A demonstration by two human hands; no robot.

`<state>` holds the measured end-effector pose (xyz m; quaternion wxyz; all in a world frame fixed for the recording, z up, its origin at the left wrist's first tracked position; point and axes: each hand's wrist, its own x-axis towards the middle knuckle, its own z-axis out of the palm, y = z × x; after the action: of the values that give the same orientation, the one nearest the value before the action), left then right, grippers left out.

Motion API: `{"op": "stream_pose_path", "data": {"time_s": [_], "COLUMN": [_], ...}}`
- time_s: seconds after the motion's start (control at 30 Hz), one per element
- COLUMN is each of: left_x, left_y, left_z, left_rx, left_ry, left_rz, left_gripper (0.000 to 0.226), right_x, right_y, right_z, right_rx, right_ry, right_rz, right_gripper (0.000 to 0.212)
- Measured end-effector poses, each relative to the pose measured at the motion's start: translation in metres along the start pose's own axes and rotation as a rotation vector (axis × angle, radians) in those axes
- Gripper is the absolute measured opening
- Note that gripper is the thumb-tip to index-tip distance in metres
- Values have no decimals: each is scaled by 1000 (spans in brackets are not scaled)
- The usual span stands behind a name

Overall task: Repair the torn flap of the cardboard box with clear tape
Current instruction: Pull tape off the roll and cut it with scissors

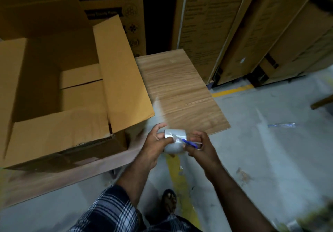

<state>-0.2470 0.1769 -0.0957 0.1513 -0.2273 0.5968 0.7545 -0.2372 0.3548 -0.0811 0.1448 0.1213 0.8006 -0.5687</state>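
Just off the table's [180,91] near edge, the tape roll [173,142] is gripped in the left hand [155,146]; a blue-handled cutter [191,144] is pinched in the right hand [201,149]. Step judged: tape being freed. The box [54,91] sits left, tear [109,123] at the flap corner. Next, a strip must be carried there.

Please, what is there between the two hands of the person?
In the head view, the roll of clear tape sits between the left hand and the right hand. A small blue tool, blurred, lies against it.
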Motion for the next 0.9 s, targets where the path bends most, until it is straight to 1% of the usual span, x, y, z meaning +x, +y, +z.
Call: {"op": "stream_pose_path", "data": {"time_s": [0.07,0.13,0.2,0.27,0.33,0.4,0.5,0.57,0.6,0.7,0.77,0.83,0.9], "left_x": [-9,-17,-25,-34,-40,-47,-56,-63,-67,-77,-81,-85,-87], "left_y": [5,9,13,16,18,20,19,21,23,28,29,30,30], "left_z": [-5,-10,-17,-25,-34,-43,-56,-64,-67,-72,-75,-75,-74], "left_rx": [44,100,127,132,114,110,137,143,141,165,187,173,156], "left_ry": [-40,-81,-117,-132,-149,-174,-198,-204,-206,-235,-255,-249,-245], "left_rz": [3,15,17,31,51,81,46,9,-26,-176,-210,-224,-251], "left_gripper": [51,43,37,35,38,45,53,49,44,28,26,23,32], "right_x": [-7,-14,-20,-26,-33,-41,-52,-60,-64,-78,-86,-92,-97], "right_y": [-9,-21,-29,-36,-42,-46,-51,-53,-54,-51,-44,-37,-28], "right_z": [-7,-10,-9,-7,-5,-2,4,10,13,24,32,37,44], "right_rx": [-87,-123,-152,-159,-128,-120,-159,-206,-228,-341,-455,-500,-543], "right_ry": [35,13,-37,-87,-138,-181,-220,-195,-168,-89,-14,50,105], "right_rz": [-143,-222,-234,-217,-185,-168,-173,-215,-242,-370,-478,-559,-652], "right_gripper": [47,33,22,19,22,33,46,48,47,47,48,49,48]}}
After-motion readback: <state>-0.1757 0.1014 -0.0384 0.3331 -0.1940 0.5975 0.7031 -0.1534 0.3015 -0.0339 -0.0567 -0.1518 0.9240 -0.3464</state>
